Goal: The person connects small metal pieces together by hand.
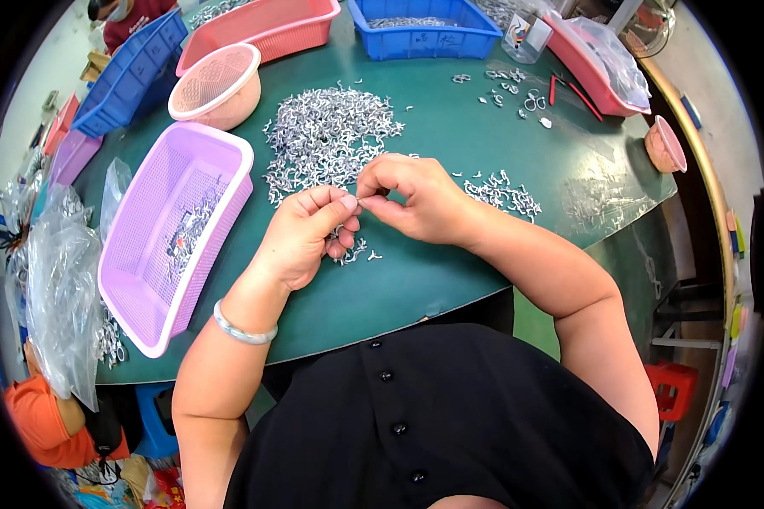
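Left hand [314,227] and right hand [422,199], pinched narrow, work seemingly one metal bit [359,201], pile [327,131] at eleven o'clock; steadiness needed next.

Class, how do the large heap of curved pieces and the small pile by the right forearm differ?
The large heap covers more of the green table than the small pile. The large heap is dense; the small pile is looser, with gaps. The large heap lies beyond the left hand; the small pile, beside the right forearm. Both consist of small, curved grey pieces.
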Motion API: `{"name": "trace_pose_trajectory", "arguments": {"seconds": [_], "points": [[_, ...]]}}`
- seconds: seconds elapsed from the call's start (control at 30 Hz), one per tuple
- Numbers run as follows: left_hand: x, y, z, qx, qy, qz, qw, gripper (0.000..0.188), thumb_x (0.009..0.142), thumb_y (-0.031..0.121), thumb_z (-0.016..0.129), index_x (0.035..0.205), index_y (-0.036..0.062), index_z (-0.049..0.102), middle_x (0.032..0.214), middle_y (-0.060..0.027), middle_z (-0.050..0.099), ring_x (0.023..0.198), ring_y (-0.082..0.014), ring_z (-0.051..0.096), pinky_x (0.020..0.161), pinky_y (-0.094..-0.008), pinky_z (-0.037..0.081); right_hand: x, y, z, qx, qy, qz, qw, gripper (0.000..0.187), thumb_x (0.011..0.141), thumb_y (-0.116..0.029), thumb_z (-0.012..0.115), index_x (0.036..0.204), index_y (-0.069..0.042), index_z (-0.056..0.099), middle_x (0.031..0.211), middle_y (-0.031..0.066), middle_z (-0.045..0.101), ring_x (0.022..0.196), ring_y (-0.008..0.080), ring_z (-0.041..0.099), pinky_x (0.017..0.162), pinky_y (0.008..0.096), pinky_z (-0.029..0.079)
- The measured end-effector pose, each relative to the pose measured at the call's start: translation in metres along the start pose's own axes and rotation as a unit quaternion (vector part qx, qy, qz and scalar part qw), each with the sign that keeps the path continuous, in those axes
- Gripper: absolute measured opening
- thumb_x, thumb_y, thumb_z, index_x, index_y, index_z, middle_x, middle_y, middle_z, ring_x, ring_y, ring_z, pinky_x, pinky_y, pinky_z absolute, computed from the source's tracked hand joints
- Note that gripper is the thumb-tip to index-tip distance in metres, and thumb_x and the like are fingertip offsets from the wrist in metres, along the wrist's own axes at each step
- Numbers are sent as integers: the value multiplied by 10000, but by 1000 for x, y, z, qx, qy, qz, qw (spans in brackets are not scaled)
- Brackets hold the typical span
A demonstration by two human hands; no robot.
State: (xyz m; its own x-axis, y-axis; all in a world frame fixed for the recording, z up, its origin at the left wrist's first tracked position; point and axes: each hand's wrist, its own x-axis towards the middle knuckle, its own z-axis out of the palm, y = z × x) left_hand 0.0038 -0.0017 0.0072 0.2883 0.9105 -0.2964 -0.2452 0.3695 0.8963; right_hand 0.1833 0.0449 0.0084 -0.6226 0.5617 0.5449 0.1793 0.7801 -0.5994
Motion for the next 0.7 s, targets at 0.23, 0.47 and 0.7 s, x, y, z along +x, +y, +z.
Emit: {"name": "trace_pose_trajectory", "arguments": {"seconds": [0.23, 0.47, 0.7], "points": [[1, 0, -2, -32, -6, -7, 999, 122, 872, 160, 527, 823, 54, 562, 678, -9, 542, 537, -79, 487, 448, -172, 369, 1, 3, -9, 125, -16, 80, 989, 131, 767, 1, 594, 889, -8, 547, 813, 49, 567, 722, 113, 540, 676, 243, 453], [2, 0, -5, -35, -27, 4, 999, 133, 872, 182, 535, 823, 64, 571, 691, -5, 545, 571, -80, 502, 483, -187, 393, 0, 9, -10, 42, -37, 44, 997, 90, 766, 10, 571, 852, -9, 555, 781, 68, 552, 710, 167, 544, 639, 274, 439], [4, 3, -6, -76, 11, 41, 996, 85, 845, 127, 533, 794, 62, 553, 727, -36, 566, 615, -116, 527, 517, -217, 419, -3, 11, -2, -15, -110, -8, 994, 104, 702, -24, 612, 804, -36, 600, 776, 74, 549, 735, 248, 545, 644, 336, 443]]}}
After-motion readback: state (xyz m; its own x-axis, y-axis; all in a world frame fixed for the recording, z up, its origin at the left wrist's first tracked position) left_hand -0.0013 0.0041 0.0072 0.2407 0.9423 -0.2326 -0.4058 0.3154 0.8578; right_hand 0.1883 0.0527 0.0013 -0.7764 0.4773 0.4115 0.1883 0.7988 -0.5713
